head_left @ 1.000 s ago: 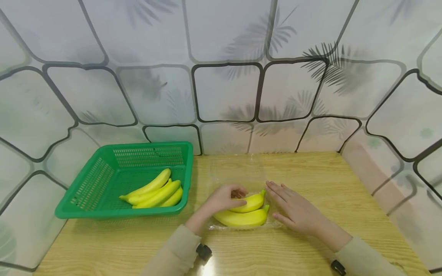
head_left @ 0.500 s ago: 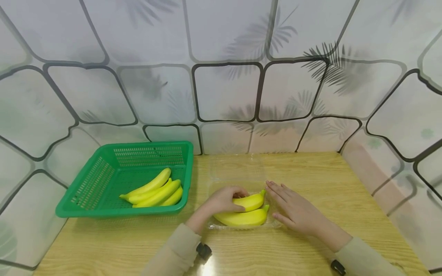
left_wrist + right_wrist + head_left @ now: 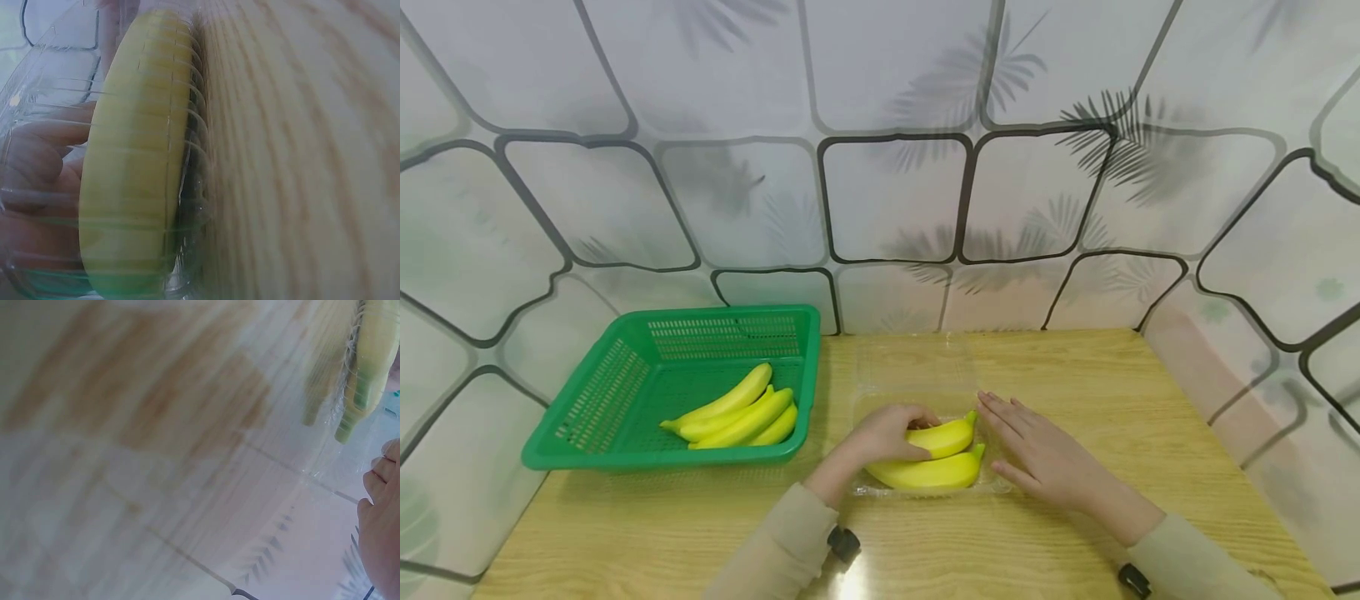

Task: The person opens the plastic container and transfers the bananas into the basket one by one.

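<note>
Two yellow bananas lie side by side in a clear plastic clamshell box [image 3: 859, 492], whose lid [image 3: 916, 364] is folded back towards the wall. My left hand [image 3: 886, 437] grips the rear banana [image 3: 951, 437] near its left end, thumb on the near side and fingers over the far side. The front banana [image 3: 928, 472] lies nearest me; the left wrist view shows a banana [image 3: 134, 156] through the ribbed wall, with fingers [image 3: 37, 156] behind it. At the box's right side my right hand [image 3: 1047, 460] rests with straight fingers, close to the banana stems.
To the left stands a green plastic basket [image 3: 662, 462] with several bananas [image 3: 741, 417] in its right half. Behind the wooden table [image 3: 1090, 375] rises a patterned wall [image 3: 891, 200]. Dark wrist cameras sit on both sleeves.
The left hand's thumb and fingers have closed onto the rear banana, where a second ago they were more spread over it. The right hand stays where it was.
</note>
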Demonstrator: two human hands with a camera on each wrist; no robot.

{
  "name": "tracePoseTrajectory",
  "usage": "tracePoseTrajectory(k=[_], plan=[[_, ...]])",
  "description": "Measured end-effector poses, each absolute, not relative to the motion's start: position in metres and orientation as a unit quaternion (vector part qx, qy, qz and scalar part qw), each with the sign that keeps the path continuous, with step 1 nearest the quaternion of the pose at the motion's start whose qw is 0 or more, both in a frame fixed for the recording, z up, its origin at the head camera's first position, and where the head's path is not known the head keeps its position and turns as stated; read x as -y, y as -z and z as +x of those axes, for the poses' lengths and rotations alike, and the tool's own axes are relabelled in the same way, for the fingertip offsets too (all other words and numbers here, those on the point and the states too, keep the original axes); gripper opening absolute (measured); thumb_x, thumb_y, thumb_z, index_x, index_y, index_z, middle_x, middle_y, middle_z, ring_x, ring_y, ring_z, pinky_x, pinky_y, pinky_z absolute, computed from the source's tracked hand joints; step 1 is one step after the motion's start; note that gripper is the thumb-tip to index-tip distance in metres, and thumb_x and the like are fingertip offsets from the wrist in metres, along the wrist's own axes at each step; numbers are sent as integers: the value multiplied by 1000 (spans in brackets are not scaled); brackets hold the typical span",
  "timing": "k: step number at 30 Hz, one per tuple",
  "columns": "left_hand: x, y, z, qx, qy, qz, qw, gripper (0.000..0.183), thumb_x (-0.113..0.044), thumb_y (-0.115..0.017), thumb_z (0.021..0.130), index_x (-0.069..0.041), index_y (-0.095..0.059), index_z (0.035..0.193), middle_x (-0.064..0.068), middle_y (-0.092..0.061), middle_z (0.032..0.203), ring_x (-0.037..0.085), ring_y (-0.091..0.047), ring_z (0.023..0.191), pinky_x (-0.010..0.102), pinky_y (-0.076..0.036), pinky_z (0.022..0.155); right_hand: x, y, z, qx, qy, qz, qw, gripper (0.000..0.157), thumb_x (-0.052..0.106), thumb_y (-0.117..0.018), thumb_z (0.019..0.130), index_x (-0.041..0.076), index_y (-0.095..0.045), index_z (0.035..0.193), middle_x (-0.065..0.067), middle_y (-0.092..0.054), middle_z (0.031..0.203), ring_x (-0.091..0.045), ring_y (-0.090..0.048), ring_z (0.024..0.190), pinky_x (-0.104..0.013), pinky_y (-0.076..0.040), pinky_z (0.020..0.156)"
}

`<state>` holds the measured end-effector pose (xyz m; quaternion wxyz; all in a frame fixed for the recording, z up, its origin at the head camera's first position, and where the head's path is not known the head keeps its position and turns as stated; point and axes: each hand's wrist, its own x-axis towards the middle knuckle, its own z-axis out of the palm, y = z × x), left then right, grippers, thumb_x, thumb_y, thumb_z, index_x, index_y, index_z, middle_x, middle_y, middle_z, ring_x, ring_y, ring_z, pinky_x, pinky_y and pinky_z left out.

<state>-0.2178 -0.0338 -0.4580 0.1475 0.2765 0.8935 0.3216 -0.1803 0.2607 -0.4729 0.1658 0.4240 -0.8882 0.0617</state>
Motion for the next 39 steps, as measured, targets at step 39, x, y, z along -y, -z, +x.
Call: tracePoseTrajectory(k=[39], plan=[[34, 455, -213, -884, -385, 240, 114, 44, -18, -86, 85, -5, -76, 126, 8, -79, 112, 13, -68, 94, 25, -57, 82, -261, 476, -181, 884, -62, 431, 172, 76, 30, -71, 99, -4, -41, 159, -24, -43, 166, -39, -47, 149, -24, 0, 136]])
